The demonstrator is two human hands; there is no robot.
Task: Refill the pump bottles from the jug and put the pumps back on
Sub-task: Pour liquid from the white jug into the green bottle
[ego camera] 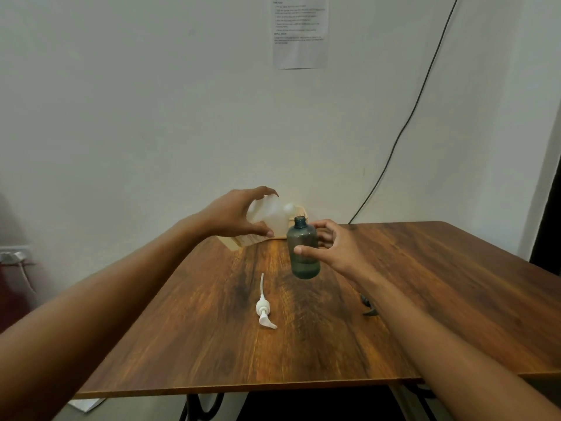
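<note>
A dark teal pump bottle (304, 262) stands upright mid-table with its neck uncovered. My right hand (337, 247) wraps it from the right, thumb across its front and fingers behind its shoulder. A translucent white jug (277, 218) sits at the table's far edge on a pale wooden tray (239, 240). My left hand (236, 215) is spread around the jug's left side, fingers apart and not clearly gripping it. A white pump (263, 311) with its long tube lies flat on the table in front of the bottle. A dark pump (368, 309) lies mostly hidden behind my right forearm.
The wooden table (440, 284) stands against a white wall, its front edge near me. A black cable (403, 129) hangs down the wall to the table's back right. A printed sheet (300, 34) is taped high on the wall.
</note>
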